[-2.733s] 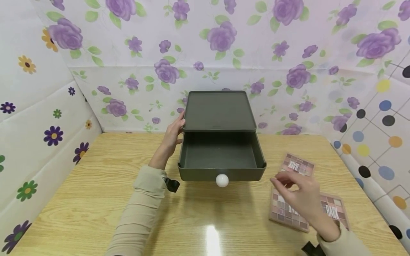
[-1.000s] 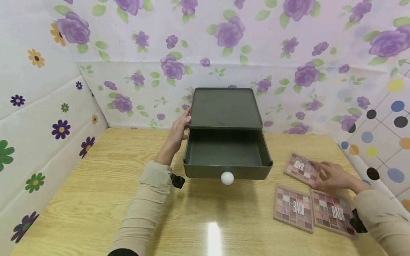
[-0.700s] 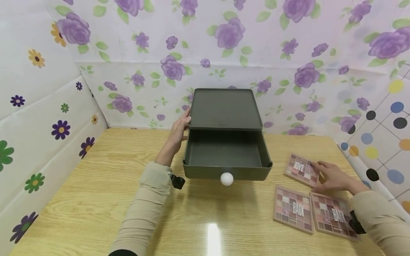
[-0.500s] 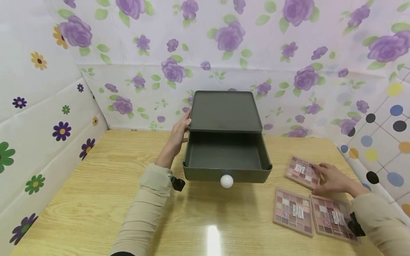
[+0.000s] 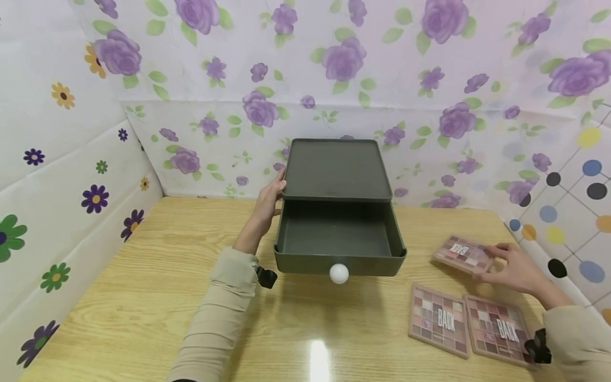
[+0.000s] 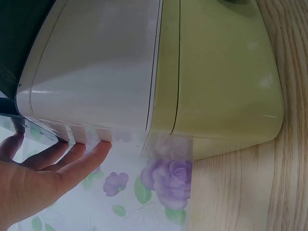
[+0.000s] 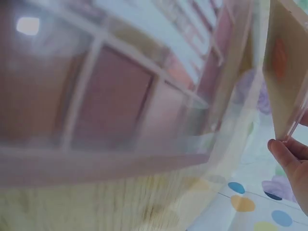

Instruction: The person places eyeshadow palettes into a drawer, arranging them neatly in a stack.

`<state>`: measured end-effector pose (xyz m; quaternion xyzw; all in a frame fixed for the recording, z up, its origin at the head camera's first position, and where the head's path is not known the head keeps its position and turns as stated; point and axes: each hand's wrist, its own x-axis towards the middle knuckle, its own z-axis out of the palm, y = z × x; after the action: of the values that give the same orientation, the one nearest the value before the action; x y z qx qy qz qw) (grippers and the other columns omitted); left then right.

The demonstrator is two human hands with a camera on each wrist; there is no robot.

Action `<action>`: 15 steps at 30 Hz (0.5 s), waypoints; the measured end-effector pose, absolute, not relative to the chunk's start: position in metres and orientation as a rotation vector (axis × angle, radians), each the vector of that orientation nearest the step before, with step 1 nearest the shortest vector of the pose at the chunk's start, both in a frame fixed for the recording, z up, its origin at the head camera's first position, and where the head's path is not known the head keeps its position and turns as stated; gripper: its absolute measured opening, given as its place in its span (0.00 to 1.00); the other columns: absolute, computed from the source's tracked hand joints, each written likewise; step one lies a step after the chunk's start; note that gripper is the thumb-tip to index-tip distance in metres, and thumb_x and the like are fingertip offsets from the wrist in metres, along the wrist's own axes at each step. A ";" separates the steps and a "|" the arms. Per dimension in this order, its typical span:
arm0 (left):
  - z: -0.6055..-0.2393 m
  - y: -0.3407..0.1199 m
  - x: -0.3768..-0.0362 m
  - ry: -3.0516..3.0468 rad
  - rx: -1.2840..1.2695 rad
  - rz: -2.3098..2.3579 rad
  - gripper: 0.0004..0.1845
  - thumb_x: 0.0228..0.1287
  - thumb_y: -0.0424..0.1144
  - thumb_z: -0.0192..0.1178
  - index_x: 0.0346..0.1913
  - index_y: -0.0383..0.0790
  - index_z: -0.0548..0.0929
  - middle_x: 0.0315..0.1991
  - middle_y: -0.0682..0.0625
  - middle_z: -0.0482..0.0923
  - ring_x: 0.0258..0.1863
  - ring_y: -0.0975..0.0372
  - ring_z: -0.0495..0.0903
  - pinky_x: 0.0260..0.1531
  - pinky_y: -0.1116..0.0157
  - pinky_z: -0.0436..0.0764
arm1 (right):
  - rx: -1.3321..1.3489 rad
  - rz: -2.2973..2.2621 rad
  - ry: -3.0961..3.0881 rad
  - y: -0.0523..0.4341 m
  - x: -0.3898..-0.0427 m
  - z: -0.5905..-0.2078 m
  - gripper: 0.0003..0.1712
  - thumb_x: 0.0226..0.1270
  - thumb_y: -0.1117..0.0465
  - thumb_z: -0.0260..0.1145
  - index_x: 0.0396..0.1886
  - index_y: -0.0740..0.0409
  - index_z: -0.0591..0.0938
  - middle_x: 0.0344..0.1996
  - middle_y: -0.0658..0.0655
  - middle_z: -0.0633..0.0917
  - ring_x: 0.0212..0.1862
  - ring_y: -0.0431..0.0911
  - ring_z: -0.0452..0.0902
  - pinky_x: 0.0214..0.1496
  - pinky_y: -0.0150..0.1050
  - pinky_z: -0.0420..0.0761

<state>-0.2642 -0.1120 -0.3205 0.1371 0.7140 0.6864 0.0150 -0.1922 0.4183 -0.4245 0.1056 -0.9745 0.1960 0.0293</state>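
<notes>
R hand (image 5: 515,270) pinches a palette (image 5: 459,253) by its R end, thumb at the near edge, fingers at the far side. Palette's tilted; R wrist view shows its plain underside w/ a reddish mark, thumb on the edge. It's over the R part of the table, R of the drawer unit & well apart from it. "BACK" on its lid is turned round vs. the other two.

L hand (image 5: 265,206) rests on the L side of the drawer unit (image 5: 338,167), not clenched; L wrist view has the fingers extended, tips touching the unit's white tier (image 6: 96,67).

Unit stands approx. mid-table, twd the back. Top drawer (image 5: 334,239) is dark grey-green, pulled out twd the person, w/ a round white knob (image 5: 339,274) on its front. Below the white tier sits a yellow tier (image 6: 221,72), on the tabletop.

Nearer the person, R side: two more palettes flat on the table, left one (image 5: 436,323) & right one (image 5: 496,329), side by side, both w/ "BACK" in white over pinkish/brown pans.

Beige sleeves (image 5: 212,318) on both arms, small black device at each wrist. Table (image 5: 143,276) is light wood, w/ a bright glare spot at the near edge. Bg: purple-rose cloth (image 5: 296,69) behind, daisy-print cloth (image 5: 71,159) L, dotted cloth (image 5: 573,212) R.
</notes>
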 end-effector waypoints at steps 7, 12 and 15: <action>-0.338 -0.116 -0.282 2.227 0.406 2.153 0.34 0.60 0.51 0.41 0.71 0.52 0.52 0.68 0.46 0.55 0.56 0.49 0.67 0.44 0.49 0.73 | 0.337 0.636 -2.899 0.411 -0.178 -0.406 0.48 0.40 0.50 0.75 0.58 0.74 0.69 0.52 0.76 0.64 0.48 0.72 0.61 0.37 0.65 0.64; -0.346 -0.116 -0.288 2.238 0.413 2.163 0.35 0.59 0.53 0.41 0.71 0.52 0.53 0.68 0.48 0.55 0.56 0.50 0.67 0.43 0.47 0.73 | 0.363 0.680 -2.835 0.401 -0.166 -0.385 0.48 0.39 0.53 0.76 0.60 0.72 0.68 0.53 0.73 0.64 0.51 0.71 0.59 0.38 0.64 0.61; -0.347 -0.114 -0.289 2.242 0.423 2.156 0.35 0.60 0.53 0.41 0.71 0.51 0.52 0.69 0.48 0.54 0.57 0.49 0.67 0.44 0.46 0.72 | 0.394 0.696 -2.800 0.396 -0.160 -0.372 0.49 0.39 0.55 0.76 0.62 0.68 0.67 0.55 0.72 0.64 0.52 0.71 0.58 0.39 0.64 0.60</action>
<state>-0.2888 -0.1142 -0.3466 0.1348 0.7143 0.6867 0.0011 -0.1596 0.3960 -0.3716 0.1344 -0.9552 0.2374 0.1147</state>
